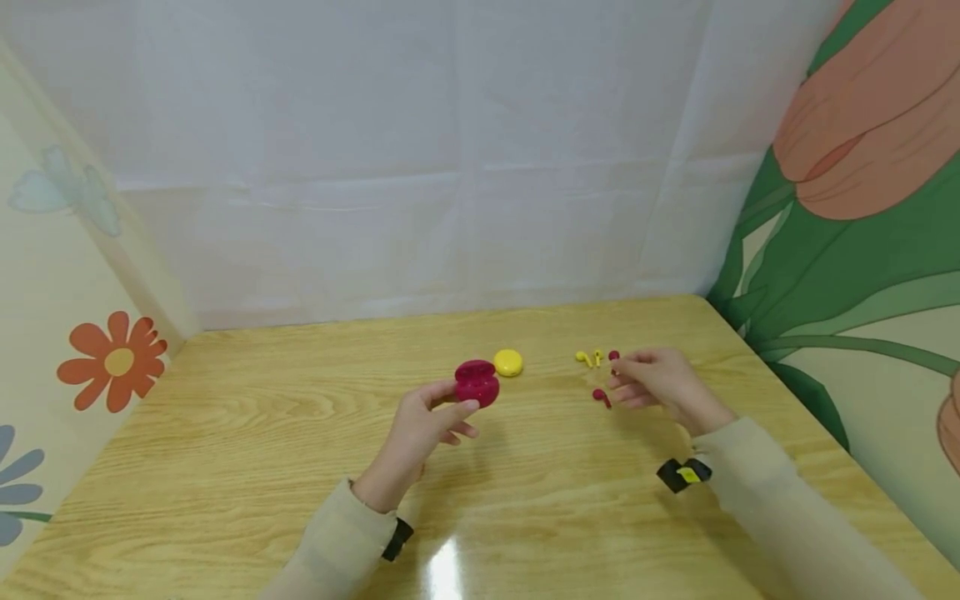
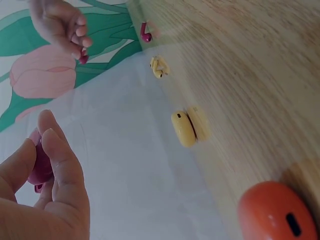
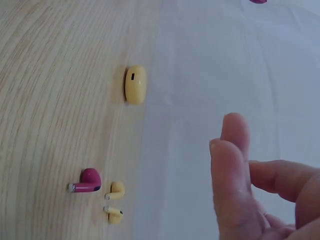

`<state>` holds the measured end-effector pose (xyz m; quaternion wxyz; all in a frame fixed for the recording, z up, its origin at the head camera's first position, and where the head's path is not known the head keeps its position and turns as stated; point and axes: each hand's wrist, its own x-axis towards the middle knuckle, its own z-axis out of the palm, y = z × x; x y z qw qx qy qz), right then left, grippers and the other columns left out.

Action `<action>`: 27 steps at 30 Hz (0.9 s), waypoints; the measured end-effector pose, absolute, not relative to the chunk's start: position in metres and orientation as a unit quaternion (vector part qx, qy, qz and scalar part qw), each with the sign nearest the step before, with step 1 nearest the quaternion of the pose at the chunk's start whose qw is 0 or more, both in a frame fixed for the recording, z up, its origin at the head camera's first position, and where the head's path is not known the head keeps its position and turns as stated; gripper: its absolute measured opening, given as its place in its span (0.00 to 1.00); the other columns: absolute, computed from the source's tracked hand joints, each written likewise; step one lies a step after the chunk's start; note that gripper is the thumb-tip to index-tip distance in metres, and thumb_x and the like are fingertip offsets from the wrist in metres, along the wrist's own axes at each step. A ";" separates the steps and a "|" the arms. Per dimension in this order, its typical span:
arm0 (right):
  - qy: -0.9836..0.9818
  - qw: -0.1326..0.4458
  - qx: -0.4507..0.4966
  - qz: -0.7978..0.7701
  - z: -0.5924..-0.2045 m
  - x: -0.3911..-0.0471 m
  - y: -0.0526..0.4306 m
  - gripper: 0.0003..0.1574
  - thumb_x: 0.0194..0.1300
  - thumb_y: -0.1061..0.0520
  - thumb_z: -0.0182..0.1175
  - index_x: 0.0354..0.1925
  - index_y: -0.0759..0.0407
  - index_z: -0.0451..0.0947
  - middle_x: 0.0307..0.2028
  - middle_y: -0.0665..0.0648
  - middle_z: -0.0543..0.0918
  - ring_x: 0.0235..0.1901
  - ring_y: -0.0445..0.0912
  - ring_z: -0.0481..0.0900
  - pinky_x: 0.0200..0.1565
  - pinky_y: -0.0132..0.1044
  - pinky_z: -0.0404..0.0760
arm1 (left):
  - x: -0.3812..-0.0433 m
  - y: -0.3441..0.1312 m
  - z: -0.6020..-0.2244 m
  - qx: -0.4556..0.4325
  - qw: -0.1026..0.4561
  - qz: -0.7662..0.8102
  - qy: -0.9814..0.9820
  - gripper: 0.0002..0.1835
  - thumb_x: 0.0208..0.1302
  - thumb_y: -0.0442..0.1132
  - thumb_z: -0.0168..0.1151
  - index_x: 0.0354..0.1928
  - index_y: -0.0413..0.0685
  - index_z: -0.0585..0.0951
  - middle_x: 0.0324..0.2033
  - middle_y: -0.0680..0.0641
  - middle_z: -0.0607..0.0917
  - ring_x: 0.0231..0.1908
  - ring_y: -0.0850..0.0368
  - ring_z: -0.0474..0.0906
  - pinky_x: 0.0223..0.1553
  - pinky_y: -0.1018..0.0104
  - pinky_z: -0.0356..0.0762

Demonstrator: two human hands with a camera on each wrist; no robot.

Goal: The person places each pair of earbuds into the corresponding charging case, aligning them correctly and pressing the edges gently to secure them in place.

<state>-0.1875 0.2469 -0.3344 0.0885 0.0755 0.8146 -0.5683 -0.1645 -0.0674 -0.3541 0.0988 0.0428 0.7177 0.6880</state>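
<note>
Two hands: your left hand (image 1: 420, 423) grips the opened magenta case (image 1: 480, 393); your right hand (image 1: 662, 383) pinches a magenta earbud (image 2: 83, 59) midair.
Earbud risk: a loosened pinch could drop it.
Case risk: tilting could close its lid (image 1: 474, 367).
Left wrist view: shows a red case (image 2: 272, 212) you can't find from the head.

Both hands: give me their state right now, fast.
Left hand: holding the opened crimson earbud case.
Right hand: pinching a crimson earbud.
</note>
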 end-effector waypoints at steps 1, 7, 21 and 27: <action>0.815 0.088 0.075 -0.568 -0.333 -0.187 0.245 0.24 0.74 0.58 0.51 0.54 0.80 0.68 0.32 0.58 0.86 0.25 0.44 0.85 0.32 0.38 0.84 | -0.165 -0.067 -0.354 0.041 0.100 0.688 0.718 0.19 0.64 0.34 0.64 0.55 0.33 0.78 0.45 0.40 0.82 0.24 0.56 0.84 0.27 0.68 0.77; 0.806 0.085 0.060 -0.582 -0.330 -0.186 0.236 0.22 0.74 0.59 0.52 0.53 0.80 0.69 0.31 0.60 0.86 0.24 0.43 0.85 0.30 0.38 0.84 | -0.167 -0.066 -0.355 0.045 0.099 0.686 0.719 0.19 0.64 0.35 0.64 0.55 0.34 0.79 0.44 0.41 0.83 0.24 0.55 0.83 0.27 0.67 0.76; 0.809 0.071 0.028 -0.583 -0.324 -0.178 0.215 0.17 0.73 0.59 0.54 0.44 0.76 0.75 0.27 0.55 0.84 0.22 0.43 0.84 0.27 0.37 0.83 | -0.166 -0.065 -0.355 0.046 0.092 0.693 0.714 0.18 0.64 0.35 0.64 0.54 0.35 0.79 0.44 0.41 0.82 0.24 0.56 0.83 0.28 0.67 0.77; 0.799 0.068 0.021 -0.597 -0.323 -0.177 0.210 0.16 0.72 0.59 0.55 0.43 0.75 0.75 0.27 0.55 0.85 0.21 0.43 0.84 0.26 0.37 0.83 | -0.166 -0.064 -0.355 0.049 0.093 0.698 0.708 0.18 0.64 0.34 0.64 0.55 0.34 0.79 0.45 0.41 0.82 0.24 0.56 0.83 0.27 0.67 0.76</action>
